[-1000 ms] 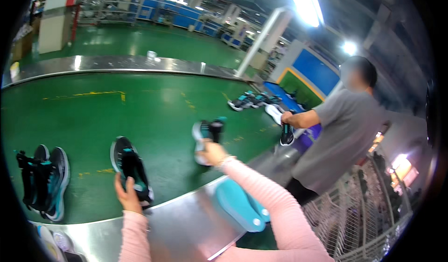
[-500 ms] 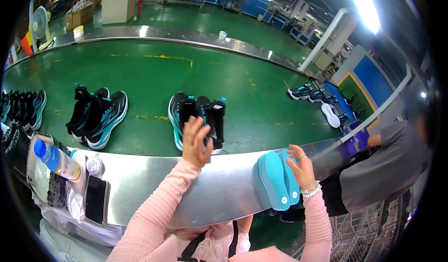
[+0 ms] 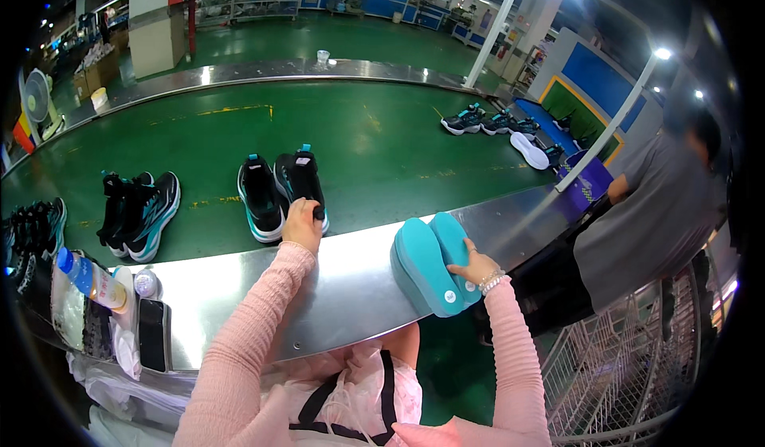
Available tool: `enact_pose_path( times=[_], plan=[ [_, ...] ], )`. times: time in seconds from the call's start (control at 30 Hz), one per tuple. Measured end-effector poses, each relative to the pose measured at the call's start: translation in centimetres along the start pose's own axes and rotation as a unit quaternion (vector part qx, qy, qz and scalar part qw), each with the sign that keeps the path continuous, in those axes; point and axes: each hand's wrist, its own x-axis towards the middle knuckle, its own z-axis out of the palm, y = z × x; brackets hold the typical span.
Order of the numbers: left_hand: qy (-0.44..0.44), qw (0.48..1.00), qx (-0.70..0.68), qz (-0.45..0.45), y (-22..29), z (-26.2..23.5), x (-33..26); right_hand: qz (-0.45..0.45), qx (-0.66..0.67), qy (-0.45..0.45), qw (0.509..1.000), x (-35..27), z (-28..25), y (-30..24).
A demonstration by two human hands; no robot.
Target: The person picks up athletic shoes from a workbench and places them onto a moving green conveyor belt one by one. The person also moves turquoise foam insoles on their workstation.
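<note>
Currently two-handed, mid-frame.
Curling left hand (image 3: pixel 302 225) round black shoe (image 3: pixel 300 179); resting right hand (image 3: pixel 478 267), half-open, on teal insole (image 3: pixel 452 239), cannot tell whether gripping.

Two centre shoes (image 3: pixel 256 192), then two more shoes (image 3: pixel 159 216) to their left, made two pairs! Two teal insoles (image 3: pixel 428 260) lay uppermost, and one bottle (image 3: pixel 92 280), one phone (image 3: pixel 154 331), one fan (image 3: pixel 37 95) and one co-worker (image 3: pixel 641 216) showed!

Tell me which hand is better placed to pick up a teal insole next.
Right, I'd judge: the right hand is at the teal insoles, its thumb over the nearer edge of one. The left hand is farther off, at the heel end of a black shoe.
</note>
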Motion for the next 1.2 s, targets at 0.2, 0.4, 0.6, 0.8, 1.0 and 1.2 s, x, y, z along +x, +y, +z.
enact_pose_path(
  times=[0.2, 0.4, 0.6, 0.8, 1.0, 1.2],
  plan=[
    [0.08, 0.987, -0.047, 0.133, 0.8, -4.2, 4.3, 0.022, 0.016, 0.127, 0.992, -1.8, -3.2, 1.0],
    [-0.097, 0.985, 0.025, -0.14, -4.5, -3.1, 10.8, -0.188, 0.372, -0.031, 0.908, -1.2, -8.2, -3.8],
    [0.019, 0.996, 0.035, -0.08, -5.2, -2.0, 10.6, -0.272, 0.403, -0.264, 0.833, -0.4, -8.3, -17.1],
    [0.017, 0.997, -0.005, -0.072, -3.8, -2.4, 10.1, -0.346, 0.233, -0.291, 0.861, 7.8, -6.9, -22.7],
    [0.009, 0.993, -0.048, -0.112, -1.9, -1.4, 9.7, -0.59, 0.153, -0.104, 0.786, 17.8, 1.1, -23.5],
    [0.015, 0.987, -0.062, -0.148, -4.4, -3.1, 9.0, -0.177, 0.04, 0.074, 0.981, 8.7, 3.6, -34.3]
  ],
)
